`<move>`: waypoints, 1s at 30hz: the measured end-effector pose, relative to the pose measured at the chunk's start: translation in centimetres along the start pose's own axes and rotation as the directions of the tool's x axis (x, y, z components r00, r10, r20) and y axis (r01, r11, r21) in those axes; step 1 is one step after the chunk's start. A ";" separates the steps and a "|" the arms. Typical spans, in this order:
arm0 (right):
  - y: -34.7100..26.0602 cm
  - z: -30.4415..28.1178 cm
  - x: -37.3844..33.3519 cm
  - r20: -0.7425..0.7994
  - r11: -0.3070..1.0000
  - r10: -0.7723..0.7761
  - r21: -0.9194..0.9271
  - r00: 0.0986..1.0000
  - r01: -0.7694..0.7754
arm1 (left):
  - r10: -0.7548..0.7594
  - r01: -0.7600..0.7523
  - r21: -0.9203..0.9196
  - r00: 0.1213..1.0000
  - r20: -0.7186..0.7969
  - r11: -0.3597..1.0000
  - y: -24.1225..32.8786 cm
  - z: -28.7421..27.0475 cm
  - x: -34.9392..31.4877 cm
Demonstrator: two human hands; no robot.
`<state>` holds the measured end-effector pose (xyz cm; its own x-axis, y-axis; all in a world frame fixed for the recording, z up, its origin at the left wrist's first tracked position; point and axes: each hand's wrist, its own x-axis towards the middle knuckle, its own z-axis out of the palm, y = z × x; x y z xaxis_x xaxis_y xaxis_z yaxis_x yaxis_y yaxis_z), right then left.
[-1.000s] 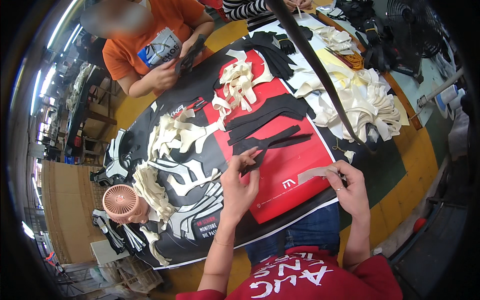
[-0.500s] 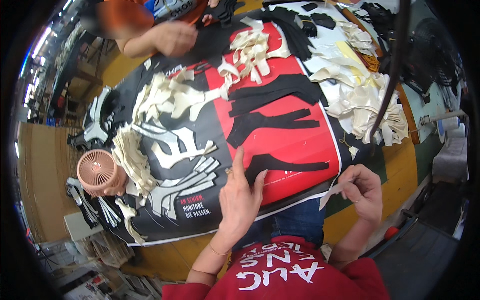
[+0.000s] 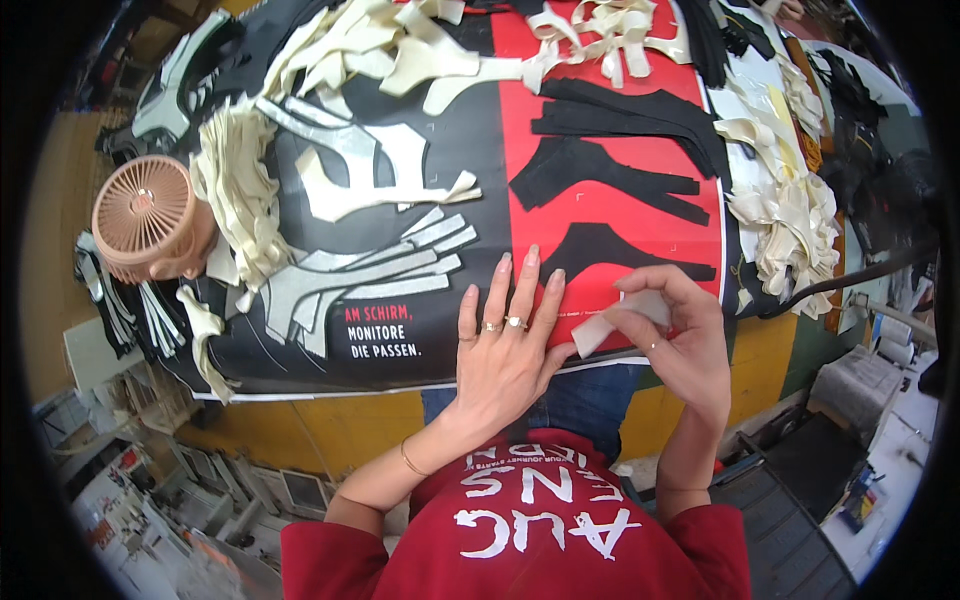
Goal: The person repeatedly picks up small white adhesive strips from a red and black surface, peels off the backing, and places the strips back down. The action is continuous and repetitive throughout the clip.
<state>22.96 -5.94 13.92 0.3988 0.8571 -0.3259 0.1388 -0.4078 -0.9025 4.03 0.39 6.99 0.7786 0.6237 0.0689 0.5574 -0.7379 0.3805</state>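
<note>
My left hand lies flat near the table's front edge, fingers spread, across the border between the black and red parts of the printed sheet. Nothing is in it. Just to its right, my right hand pinches a small off-white piece of material between thumb and fingers. One end of that piece is close to my left thumb; whether they touch I cannot tell. Beyond both hands, a black cut fabric piece lies on the red part. Farther back are another forked black piece and a black stack.
Silvery-grey cut strips and cream pieces lie on the left, beside a pink fan. More cream pieces are piled at the back. White scraps heap up on the right. A dark cable crosses there.
My view has shifted toward the table's front, and the co-worker at the back left is out of it. My right hand has brought the off-white piece leftward over the sheet. My left fingers have spread flat.
</note>
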 end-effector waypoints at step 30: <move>-0.1 2.1 5.7 0.091 0.959 -0.100 -0.257 0.991 0.120 | 0.000 0.010 0.090 0.994 -0.105 0.996 -1.4 0.2 -1.0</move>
<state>23.30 -0.35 11.55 0.2992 0.9185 -0.2585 0.4138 -0.3691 -0.8322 2.48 0.74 6.19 0.7439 0.6475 0.1651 0.5886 -0.7519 0.2970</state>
